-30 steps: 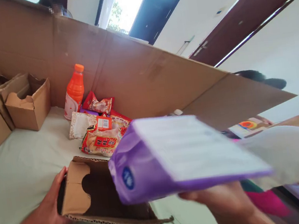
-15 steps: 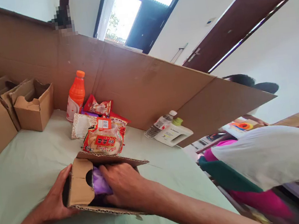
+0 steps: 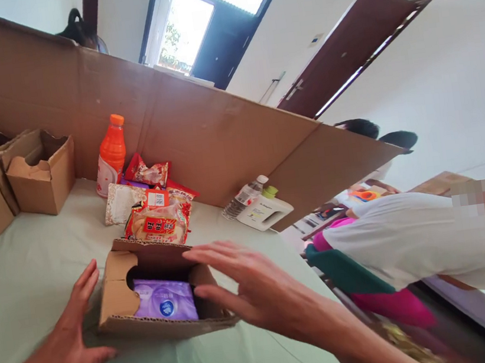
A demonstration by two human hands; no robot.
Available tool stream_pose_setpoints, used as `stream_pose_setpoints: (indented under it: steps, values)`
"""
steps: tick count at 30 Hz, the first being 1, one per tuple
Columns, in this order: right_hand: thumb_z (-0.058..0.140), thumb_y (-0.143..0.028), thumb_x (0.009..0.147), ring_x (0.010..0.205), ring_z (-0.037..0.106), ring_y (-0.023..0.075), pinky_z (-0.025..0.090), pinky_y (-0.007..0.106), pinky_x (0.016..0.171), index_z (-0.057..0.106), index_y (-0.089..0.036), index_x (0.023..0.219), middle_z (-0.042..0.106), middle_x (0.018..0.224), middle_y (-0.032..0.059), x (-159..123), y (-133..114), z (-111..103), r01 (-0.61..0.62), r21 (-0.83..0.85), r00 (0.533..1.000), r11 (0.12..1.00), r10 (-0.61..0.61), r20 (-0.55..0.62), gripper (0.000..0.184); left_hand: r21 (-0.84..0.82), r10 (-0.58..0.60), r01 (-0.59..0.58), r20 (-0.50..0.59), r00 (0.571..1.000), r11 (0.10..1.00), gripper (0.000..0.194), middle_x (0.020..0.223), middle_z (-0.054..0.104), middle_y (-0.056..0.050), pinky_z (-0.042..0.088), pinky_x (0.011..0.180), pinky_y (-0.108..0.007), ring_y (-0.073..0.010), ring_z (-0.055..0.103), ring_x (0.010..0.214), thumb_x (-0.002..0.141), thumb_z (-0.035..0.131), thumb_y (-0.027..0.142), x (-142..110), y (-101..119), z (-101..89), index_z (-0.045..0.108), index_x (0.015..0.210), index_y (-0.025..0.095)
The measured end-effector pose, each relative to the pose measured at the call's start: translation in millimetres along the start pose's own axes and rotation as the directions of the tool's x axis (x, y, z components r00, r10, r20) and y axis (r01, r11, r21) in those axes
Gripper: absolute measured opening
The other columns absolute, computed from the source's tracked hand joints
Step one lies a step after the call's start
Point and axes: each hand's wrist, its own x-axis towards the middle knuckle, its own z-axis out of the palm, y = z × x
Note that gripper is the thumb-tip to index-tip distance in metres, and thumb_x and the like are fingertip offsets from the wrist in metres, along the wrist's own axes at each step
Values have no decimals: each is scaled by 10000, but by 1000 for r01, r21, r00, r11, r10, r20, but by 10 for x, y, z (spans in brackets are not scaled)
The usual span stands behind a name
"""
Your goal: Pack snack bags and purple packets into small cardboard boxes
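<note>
Evidently, a purple soft pack is being held by nothing but the cardboard box, in which it is lying with its round blue mark showing through the open top. The left hand is being held spread just beside the notched left end, gripping nothing; the right hand is being held over the opposite end, its thumb parted from its fingers (whether the rim is being brushed cannot be told). The step in hand is being judged as the settling of the pack in the box, with the pack seemingly being released. For any lift of the box, both hands would be needing to be closed on its end walls and the box kept level. Care would be called for at the back, where space on the worktop is being taken up by snack packets.
</note>
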Motion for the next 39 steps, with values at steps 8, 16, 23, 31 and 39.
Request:
stream_pose_setpoints:
  steps: [8, 16, 23, 31, 39]
  values:
    - [552, -176, 956, 1247, 603, 272, 481, 518, 1029, 592, -228, 1351, 636, 1390, 119, 7, 348, 181, -3, 21, 980, 1000, 8, -201, 401, 152, 167, -136, -215, 962, 979, 560, 1395, 595, -95, 445, 1142, -500, -322, 497, 1374, 921, 642, 416, 264, 582, -32, 467, 1439, 294]
    - [485, -260, 1026, 1062, 695, 215, 496, 375, 945, 739, -214, 1065, 772, 1107, 63, -72, 404, 328, 86, 239, 991, 967, -57, -123, 261, 288, 121, 3, -411, 903, 958, 700, 1364, 523, -107, 474, 1099, -478, -298, 541, 1276, 892, 666, 329, 351, 625, 10, 333, 1506, 283]
    - [382, -707, 970, 1291, 557, 293, 413, 496, 1089, 593, -177, 1371, 596, 1425, 166, -351, 373, 490, 96, 281, 995, 955, -88, -42, 697, 147, 40, -13, -185, 982, 989, 373, 1484, 505, -58, 361, 1177, -594, -349, 339, 1466, 975, 423, 294, 439, 652, 46, 570, 1318, 291]
    - [659, -747, 780, 1527, 175, 425, 214, 682, 1173, 393, -277, 1557, 230, 1660, 193, -484, 492, 820, 163, 63, 985, 985, -165, 43, 946, 122, 41, -14, -224, 974, 992, 386, 1464, 554, -42, 377, 1171, -591, -344, 366, 1456, 940, 449, 268, 408, 604, 64, 630, 1280, 296]
    - [750, -632, 750, 1519, 203, 384, 258, 612, 1181, 478, -254, 1506, 238, 1646, 188, -239, 599, 813, 163, 208, 984, 964, -175, 41, 888, 132, 56, -29, -205, 977, 991, 411, 1488, 530, 0, 363, 1178, -592, -343, 363, 1456, 951, 441, 285, 433, 562, 21, 610, 1318, 359]
